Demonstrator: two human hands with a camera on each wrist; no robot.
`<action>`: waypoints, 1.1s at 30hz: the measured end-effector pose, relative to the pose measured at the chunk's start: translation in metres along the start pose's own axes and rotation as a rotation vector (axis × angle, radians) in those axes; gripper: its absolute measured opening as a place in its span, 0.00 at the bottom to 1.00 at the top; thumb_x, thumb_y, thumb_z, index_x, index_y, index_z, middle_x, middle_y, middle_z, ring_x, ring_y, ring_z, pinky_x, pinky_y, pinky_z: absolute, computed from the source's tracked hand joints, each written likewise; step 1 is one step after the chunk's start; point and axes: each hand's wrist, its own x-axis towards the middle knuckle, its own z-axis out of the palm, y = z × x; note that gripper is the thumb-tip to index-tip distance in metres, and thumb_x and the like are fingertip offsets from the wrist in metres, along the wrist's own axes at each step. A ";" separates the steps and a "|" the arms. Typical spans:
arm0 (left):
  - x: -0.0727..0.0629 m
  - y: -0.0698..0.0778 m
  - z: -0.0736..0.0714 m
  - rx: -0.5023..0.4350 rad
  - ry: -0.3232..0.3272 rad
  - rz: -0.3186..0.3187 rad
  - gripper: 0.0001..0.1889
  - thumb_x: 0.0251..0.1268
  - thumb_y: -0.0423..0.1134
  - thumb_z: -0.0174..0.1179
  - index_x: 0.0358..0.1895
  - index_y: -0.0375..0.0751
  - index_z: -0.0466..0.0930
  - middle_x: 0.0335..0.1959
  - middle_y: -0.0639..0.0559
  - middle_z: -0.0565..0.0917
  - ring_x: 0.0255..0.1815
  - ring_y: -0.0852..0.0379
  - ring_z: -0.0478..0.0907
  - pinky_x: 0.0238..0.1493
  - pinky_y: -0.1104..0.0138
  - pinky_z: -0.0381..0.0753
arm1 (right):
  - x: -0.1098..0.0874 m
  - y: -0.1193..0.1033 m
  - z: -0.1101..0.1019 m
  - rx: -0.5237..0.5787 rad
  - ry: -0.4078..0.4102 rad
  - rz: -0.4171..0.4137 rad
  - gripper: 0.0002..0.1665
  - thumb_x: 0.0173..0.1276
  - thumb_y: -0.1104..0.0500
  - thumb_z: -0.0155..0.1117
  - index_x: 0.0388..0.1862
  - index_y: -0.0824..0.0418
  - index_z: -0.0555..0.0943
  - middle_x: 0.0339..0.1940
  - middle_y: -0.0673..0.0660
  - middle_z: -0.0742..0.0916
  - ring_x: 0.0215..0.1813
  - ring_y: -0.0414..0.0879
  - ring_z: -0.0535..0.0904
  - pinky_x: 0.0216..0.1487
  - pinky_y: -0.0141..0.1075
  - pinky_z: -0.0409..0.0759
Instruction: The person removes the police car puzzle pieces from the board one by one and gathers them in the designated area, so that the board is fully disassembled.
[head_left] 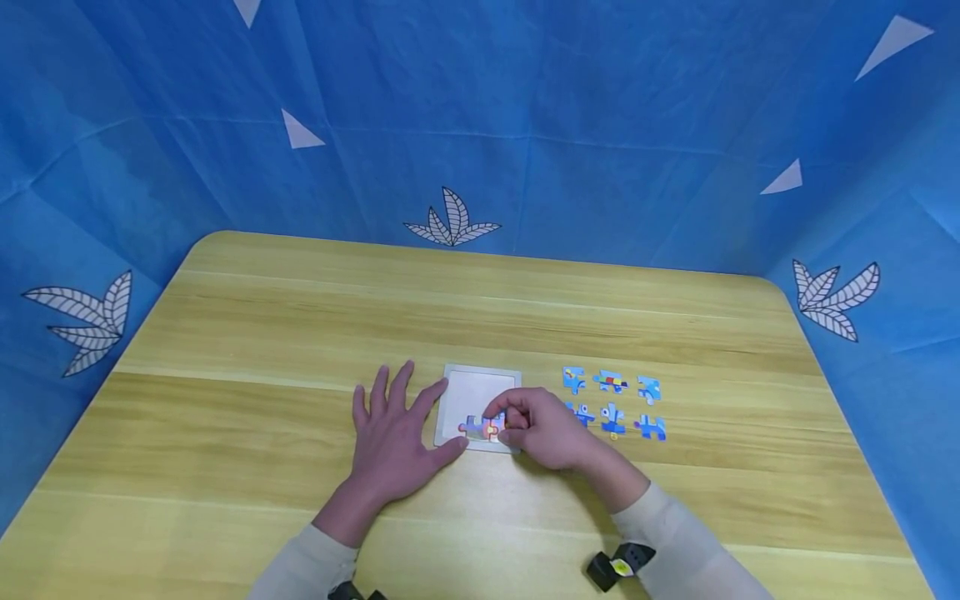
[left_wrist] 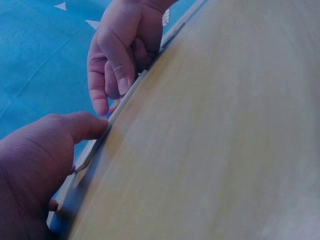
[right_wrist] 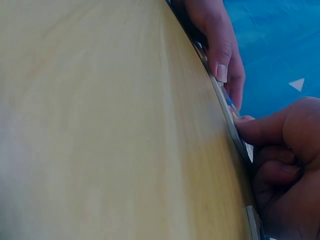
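Note:
A square white puzzle tray (head_left: 477, 387) with a grey rim lies on the table. Along its lower part sit joined jigsaw pieces, one bluish-lilac piece (head_left: 472, 427) and, to its right, a puzzle piece (head_left: 492, 427) with pink and yellow on it. My right hand (head_left: 551, 429) pinches this right-hand piece between thumb and index finger, low over the tray; the other fingers are curled in. Spread wide, my left hand (head_left: 396, 446) lies at the tray's left side, its thumb (left_wrist: 90, 125) on the lower rim and its index fingertip at the upper left edge.
Right of the tray, several loose blue jigsaw pieces (head_left: 611, 381) lie in two rows, the lower row partly behind my right hand. The wood-grain table (head_left: 300, 333) extends around them. Blue patterned cloth (head_left: 600, 125) hangs behind the table's far edge and at its sides.

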 end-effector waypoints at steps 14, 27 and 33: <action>0.000 -0.001 0.001 -0.005 0.032 0.019 0.42 0.56 0.72 0.60 0.72 0.58 0.70 0.79 0.39 0.52 0.78 0.33 0.36 0.68 0.35 0.29 | -0.001 -0.002 0.002 -0.001 0.051 0.000 0.12 0.62 0.73 0.67 0.41 0.60 0.85 0.17 0.46 0.68 0.23 0.39 0.64 0.36 0.36 0.69; 0.000 -0.002 0.002 -0.006 0.052 0.029 0.41 0.55 0.71 0.60 0.72 0.57 0.71 0.78 0.38 0.53 0.77 0.32 0.37 0.67 0.34 0.30 | -0.001 0.001 0.004 -0.044 0.079 -0.016 0.05 0.66 0.67 0.68 0.40 0.60 0.85 0.16 0.46 0.69 0.21 0.38 0.64 0.29 0.32 0.66; 0.000 -0.002 0.002 -0.009 0.045 0.029 0.41 0.56 0.72 0.59 0.72 0.57 0.70 0.78 0.38 0.53 0.77 0.32 0.37 0.67 0.34 0.30 | -0.001 -0.001 0.004 -0.091 0.107 -0.010 0.02 0.67 0.63 0.69 0.38 0.57 0.85 0.16 0.46 0.71 0.21 0.38 0.66 0.29 0.33 0.67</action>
